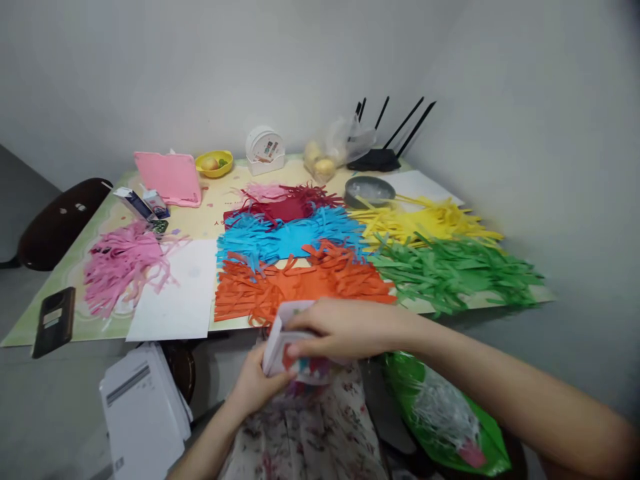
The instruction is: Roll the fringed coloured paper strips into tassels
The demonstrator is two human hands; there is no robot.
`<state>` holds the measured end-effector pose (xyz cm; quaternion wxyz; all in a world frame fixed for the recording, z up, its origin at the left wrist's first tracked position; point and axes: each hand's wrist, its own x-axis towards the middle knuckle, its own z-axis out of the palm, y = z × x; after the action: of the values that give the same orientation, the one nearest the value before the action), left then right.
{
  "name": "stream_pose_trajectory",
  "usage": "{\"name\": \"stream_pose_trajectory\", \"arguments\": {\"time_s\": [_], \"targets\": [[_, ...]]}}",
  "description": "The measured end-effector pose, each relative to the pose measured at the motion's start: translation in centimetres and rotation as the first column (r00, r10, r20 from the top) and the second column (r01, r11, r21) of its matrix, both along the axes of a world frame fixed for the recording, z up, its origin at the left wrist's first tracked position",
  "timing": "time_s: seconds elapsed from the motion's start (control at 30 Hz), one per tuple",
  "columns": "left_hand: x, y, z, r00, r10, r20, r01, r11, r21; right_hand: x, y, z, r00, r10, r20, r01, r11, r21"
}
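Note:
Above my lap, just off the table's front edge, is a small white packet [274,347] with coloured print and several bright colours at its lower end, blurred by motion. My left hand [260,380] grips its left side, thumb across the front. My right hand [325,327] is at its upper edge, with the fingers partly inside the opening and the thumb on the front; whether they hold anything inside is hidden. Closest to the hands lies orange fringed paper [305,283]. Behind it are blue fringed paper [295,239] and dark red fringed paper [287,208].
Yellow [425,223] and green fringed paper [455,270] lie right, pink fringed paper [123,263] left beside a white sheet [173,293]. A phone [54,320] overhangs the front edge. A grey bowl [370,191] and router [375,160] stand behind. A green bag [450,413] is below right.

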<state>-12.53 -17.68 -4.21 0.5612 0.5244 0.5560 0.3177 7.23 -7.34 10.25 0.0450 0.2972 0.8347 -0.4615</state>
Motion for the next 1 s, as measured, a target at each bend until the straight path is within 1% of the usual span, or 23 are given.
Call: {"name": "stream_pose_trajectory", "arguments": {"time_s": [0.03, 0.07, 0.1, 0.13, 0.17, 0.2, 0.23, 0.27, 0.3, 0.33, 0.4, 0.47, 0.5, 0.57, 0.63, 0.7, 0.77, 0.83, 0.87, 0.97, 1.0], "targets": [[-0.1, 0.1, -0.2, 0.997, 0.070, 0.018, -0.069, 0.997, -0.023, 1.3, -0.1, 0.4, 0.981, -0.152, -0.119, 0.162, 0.983, 0.084], [-0.2, 0.2, -0.5, 0.988, 0.146, 0.043, -0.144, 0.988, -0.051, 2.5, -0.2, 0.2, 0.916, -0.310, -0.253, 0.349, 0.929, 0.125], [-0.3, 0.4, -0.7, 0.973, 0.220, 0.069, -0.215, 0.973, -0.079, 3.6, -0.4, -0.5, 0.809, -0.446, -0.383, 0.523, 0.844, 0.120], [-0.3, 0.5, -1.0, 0.953, 0.288, 0.094, -0.278, 0.955, -0.103, 4.4, -0.7, -1.7, 0.686, -0.539, -0.490, 0.647, 0.759, 0.071], [-0.3, 0.7, -1.2, 0.932, 0.343, 0.118, -0.330, 0.936, -0.119, 4.9, -1.1, -3.3, 0.581, -0.594, -0.556, 0.706, 0.708, -0.020], [-0.2, 0.9, -1.3, 0.911, 0.386, 0.143, -0.369, 0.920, -0.130, 5.1, -1.6, -5.2, 0.511, -0.627, -0.588, 0.700, 0.701, -0.139], [0.1, 1.1, -1.4, 0.895, 0.412, 0.169, -0.393, 0.909, -0.136, 4.9, -2.1, -7.1, 0.506, -0.657, -0.559, 0.638, 0.721, -0.271], [0.3, 1.4, -1.3, 0.884, 0.426, 0.191, -0.405, 0.903, -0.140, 4.5, -2.6, -9.0, 0.528, -0.683, -0.504, 0.583, 0.723, -0.370], [0.6, 1.7, -1.1, 0.884, 0.420, 0.205, -0.398, 0.906, -0.142, 4.0, -3.1, -10.5, 0.544, -0.708, -0.450, 0.566, 0.706, -0.425], [1.0, 1.9, -0.8, 0.893, 0.396, 0.213, -0.373, 0.917, -0.139, 3.4, -3.5, -11.8, 0.541, -0.734, -0.410, 0.583, 0.679, -0.447], [1.5, 2.5, -0.1, 0.924, 0.316, 0.215, -0.295, 0.947, -0.126, 2.6, -4.0, -13.3, 0.485, -0.787, -0.381, 0.664, 0.615, -0.425], [2.0, 3.1, 0.5, 0.944, 0.263, 0.200, -0.244, 0.963, -0.115, 2.2, -4.0, -13.7, 0.417, -0.813, -0.407, 0.732, 0.565, -0.381], [2.2, 3.3, 0.6, 0.945, 0.267, 0.192, -0.249, 0.962, -0.111, 2.2, -3.8, -13.8, 0.394, -0.816, -0.423, 0.751, 0.551, -0.363], [2.5, 3.7, 0.6, 0.932, 0.320, 0.170, -0.306, 0.946, -0.107, 2.3, -3.5, -14.0, 0.364, -0.817, -0.448, 0.767, 0.536, -0.354], [2.6, 4.1, 0.3, 0.910, 0.381, 0.163, -0.367, 0.924, -0.106, 2.4, -3.4, -14.4, 0.371, -0.819, -0.437, 0.737, 0.546, -0.398], [2.8, 4.3, 0.1, 0.891, 0.425, 0.161, -0.411, 0.904, -0.113, 2.3, -3.5, -15.0, 0.402, -0.823, -0.401, 0.694, 0.560, -0.452], [2.9, 4.6, 0.0, 0.876, 0.454, 0.162, -0.438, 0.890, -0.125, 2.1, -3.7, -15.6, 0.414, -0.831, -0.372, 0.695, 0.552, -0.461], [3.0, 4.9, 0.1, 0.871, 0.461, 0.168, -0.444, 0.886, -0.130, 1.9, -4.0, -16.1, 0.392, -0.842, -0.372, 0.733, 0.530, -0.427], [3.0, 5.0, 0.2, 0.870, 0.462, 0.172, -0.445, 0.886, -0.127, 1.9, -4.0, -16.2, 0.386, -0.841, -0.379, 0.744, 0.527, -0.411], [2.7, 5.1, 0.2, 0.891, 0.426, 0.159, -0.410, 0.904, -0.124, 2.3, -4.0, -15.7, 0.401, -0.815, -0.418, 0.722, 0.563, -0.404], [2.4, 4.9, 0.1, 0.907, 0.399, 0.135, -0.384, 0.915, -0.127, 2.5, -3.8, -15.3, 0.387, -0.811, -0.440, 0.713, 0.565, -0.415]]}}
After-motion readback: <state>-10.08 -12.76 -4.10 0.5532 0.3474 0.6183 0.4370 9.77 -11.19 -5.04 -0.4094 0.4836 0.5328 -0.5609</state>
